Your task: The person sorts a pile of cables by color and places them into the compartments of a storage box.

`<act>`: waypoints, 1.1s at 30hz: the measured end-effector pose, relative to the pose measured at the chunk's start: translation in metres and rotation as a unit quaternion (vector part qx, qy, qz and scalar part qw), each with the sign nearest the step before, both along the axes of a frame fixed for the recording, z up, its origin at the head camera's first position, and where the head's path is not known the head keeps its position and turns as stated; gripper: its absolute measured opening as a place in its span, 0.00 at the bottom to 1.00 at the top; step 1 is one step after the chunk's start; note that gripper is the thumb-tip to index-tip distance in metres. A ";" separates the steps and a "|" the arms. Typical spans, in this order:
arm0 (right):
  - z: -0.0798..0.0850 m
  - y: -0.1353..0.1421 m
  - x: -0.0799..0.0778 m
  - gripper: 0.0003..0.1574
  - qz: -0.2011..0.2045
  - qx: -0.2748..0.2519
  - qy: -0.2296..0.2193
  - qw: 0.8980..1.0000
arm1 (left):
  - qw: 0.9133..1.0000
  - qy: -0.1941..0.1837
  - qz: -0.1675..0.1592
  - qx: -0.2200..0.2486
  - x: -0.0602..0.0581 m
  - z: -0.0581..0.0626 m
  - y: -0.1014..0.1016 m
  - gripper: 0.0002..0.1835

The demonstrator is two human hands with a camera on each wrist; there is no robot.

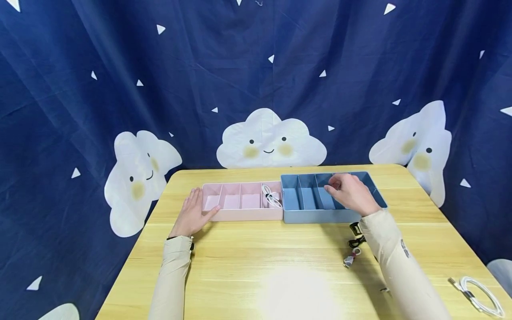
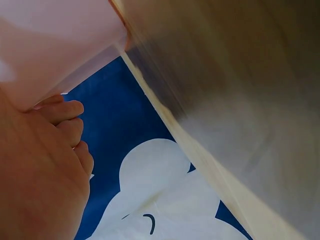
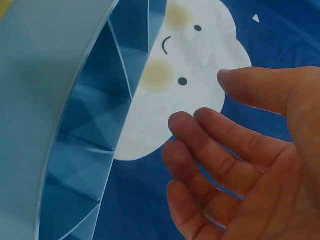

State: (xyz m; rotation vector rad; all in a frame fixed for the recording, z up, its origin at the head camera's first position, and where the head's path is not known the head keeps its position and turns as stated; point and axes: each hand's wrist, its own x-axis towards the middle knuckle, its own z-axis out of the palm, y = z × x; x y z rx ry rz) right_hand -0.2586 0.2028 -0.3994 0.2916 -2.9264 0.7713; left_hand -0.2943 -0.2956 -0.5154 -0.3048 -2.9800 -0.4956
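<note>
A pink divided box [image 1: 245,215] sits on the table, end to end with a blue divided box [image 1: 320,217] on its right. My left hand [image 1: 191,214] rests against the pink box's left end, thumb stretched along the front rim. In the left wrist view, that hand [image 2: 47,160] touches the pink wall. A coiled white cable [image 1: 272,198] lies in the pink box's rightmost compartment. Over the blue box is my right hand [image 1: 353,194]. The right wrist view shows this hand [image 3: 240,170] with loosely bent fingers, thumb apart, nothing between them.
Near my right forearm lie a black bundled cable [image 1: 357,242], another black piece [image 1: 355,229] and a small grey-white cable [image 1: 349,258]. A larger coiled white cable [image 1: 486,295] rests at the table's right side. Behind the table hangs a blue curtain [image 1: 192,89].
</note>
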 end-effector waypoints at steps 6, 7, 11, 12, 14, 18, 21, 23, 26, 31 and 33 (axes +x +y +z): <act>-0.001 0.012 0.006 0.16 -0.008 0.007 0.016 1.000 | 1.000 0.002 0.000 0.000 -0.001 0.001 0.001 0.59; -0.001 0.014 0.008 0.17 -0.008 0.009 0.020 1.000 | 1.000 0.003 -0.001 0.000 0.000 0.001 0.001 0.59; -0.003 0.021 0.014 0.19 -0.010 0.012 0.043 0.999 | 1.000 0.006 -0.003 -0.001 0.001 0.002 0.002 0.58; -0.003 0.023 0.015 0.19 -0.010 0.013 0.047 0.999 | 1.000 0.005 -0.004 -0.001 0.002 0.002 0.002 0.58; -0.004 0.027 0.018 0.19 -0.009 0.010 0.049 0.999 | 1.000 0.003 -0.005 -0.003 0.002 0.002 0.001 0.58; -0.004 0.035 0.023 0.21 -0.010 0.003 0.037 0.999 | 1.000 0.003 -0.004 0.001 0.002 0.002 0.000 0.58; -0.004 0.040 0.028 0.23 -0.011 0.002 0.030 0.999 | 1.000 0.003 -0.003 0.004 0.002 0.003 0.001 0.58; -0.003 0.044 0.031 0.23 -0.011 0.004 0.032 0.999 | 1.000 0.003 -0.004 0.005 0.003 0.004 0.001 0.58; -0.004 0.049 0.036 0.23 -0.010 0.007 0.034 0.999 | 1.000 0.004 -0.004 0.010 0.003 0.004 0.002 0.58; -0.008 0.061 0.045 0.24 -0.019 0.006 0.025 0.999 | 1.000 0.010 -0.004 0.006 0.003 0.003 0.003 0.57; -0.009 0.066 0.049 0.25 -0.022 0.007 0.021 0.999 | 1.000 0.007 -0.003 0.005 0.003 0.003 0.003 0.57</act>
